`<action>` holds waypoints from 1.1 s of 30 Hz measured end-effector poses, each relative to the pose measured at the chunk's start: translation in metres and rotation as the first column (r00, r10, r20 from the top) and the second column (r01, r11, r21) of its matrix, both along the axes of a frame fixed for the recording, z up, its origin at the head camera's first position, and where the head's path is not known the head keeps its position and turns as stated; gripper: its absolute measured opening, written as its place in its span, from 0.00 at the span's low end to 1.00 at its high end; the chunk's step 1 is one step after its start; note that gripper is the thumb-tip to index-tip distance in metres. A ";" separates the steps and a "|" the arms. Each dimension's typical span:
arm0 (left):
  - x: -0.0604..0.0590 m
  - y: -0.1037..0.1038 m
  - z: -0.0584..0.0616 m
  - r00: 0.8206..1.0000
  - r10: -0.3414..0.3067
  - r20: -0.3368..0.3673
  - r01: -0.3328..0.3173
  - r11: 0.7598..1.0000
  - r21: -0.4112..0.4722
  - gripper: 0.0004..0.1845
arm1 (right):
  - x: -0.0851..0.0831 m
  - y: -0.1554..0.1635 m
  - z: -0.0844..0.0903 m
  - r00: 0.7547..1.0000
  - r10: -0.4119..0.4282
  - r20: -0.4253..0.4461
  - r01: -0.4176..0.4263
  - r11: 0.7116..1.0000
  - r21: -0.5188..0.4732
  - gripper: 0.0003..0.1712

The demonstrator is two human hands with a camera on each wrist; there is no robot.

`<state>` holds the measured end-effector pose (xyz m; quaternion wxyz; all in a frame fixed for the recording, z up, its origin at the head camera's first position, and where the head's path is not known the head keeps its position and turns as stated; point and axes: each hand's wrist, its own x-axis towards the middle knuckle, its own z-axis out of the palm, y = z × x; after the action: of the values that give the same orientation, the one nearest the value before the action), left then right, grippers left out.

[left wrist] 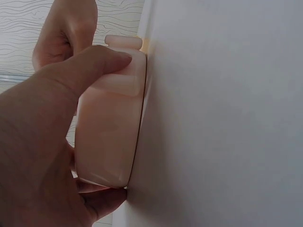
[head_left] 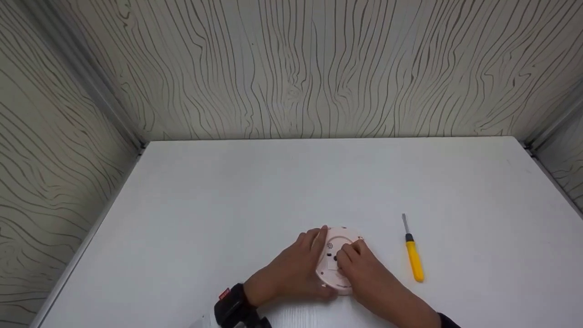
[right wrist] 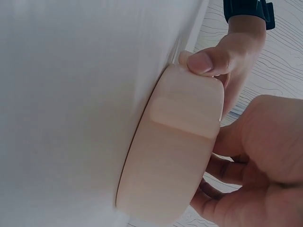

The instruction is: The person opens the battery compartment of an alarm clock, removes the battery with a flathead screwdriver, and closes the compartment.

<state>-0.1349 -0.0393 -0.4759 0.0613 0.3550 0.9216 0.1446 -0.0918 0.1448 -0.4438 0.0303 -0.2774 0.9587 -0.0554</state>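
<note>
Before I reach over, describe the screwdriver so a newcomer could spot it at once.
On the white table, look to the right of the person's right hand. The screwdriver lies there, its metal shaft toward the patterned back wall. Its yellow handle and black collar set it apart from the round, pale pink device nearby.

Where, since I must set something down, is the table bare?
The widest bare patch of white table lies between the back wall and the pink device. More lies left of the left hand and right of the yellow screwdriver. It is crowded at the device, both hands on it; only a strip separates the right hand and screwdriver.
</note>
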 end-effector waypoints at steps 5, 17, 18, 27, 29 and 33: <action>0.000 0.000 0.002 1.000 0.010 0.026 -0.010 1.000 -0.009 0.63 | 0.000 -0.001 -0.002 0.999 0.015 -0.036 -0.014 1.000 0.027 0.23; 0.001 -0.001 0.000 1.000 0.000 0.008 0.000 1.000 0.015 0.63 | 0.003 -0.006 -0.003 0.997 -0.009 -0.075 0.013 0.999 0.048 0.26; 0.001 -0.001 0.000 1.000 -0.001 0.008 0.001 1.000 0.013 0.63 | 0.004 -0.007 -0.003 0.996 -0.004 -0.094 0.009 0.998 0.058 0.25; 0.001 0.001 0.000 1.000 0.016 0.023 -0.017 1.000 0.008 0.62 | 0.006 -0.008 -0.006 0.994 -0.011 -0.111 0.022 0.995 0.095 0.27; 0.001 0.001 0.001 0.999 0.019 0.028 -0.019 1.000 0.004 0.62 | 0.005 -0.007 -0.006 0.995 -0.011 -0.100 0.020 0.996 0.092 0.27; 0.001 0.001 0.002 0.999 0.026 0.044 -0.026 1.000 -0.003 0.62 | 0.005 -0.006 -0.006 0.996 0.000 -0.091 0.008 0.996 0.089 0.27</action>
<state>-0.1334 -0.0384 -0.4738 0.0801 0.3397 0.9247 0.1521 -0.0872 0.1389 -0.4493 -0.0011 -0.2760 0.9612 0.0003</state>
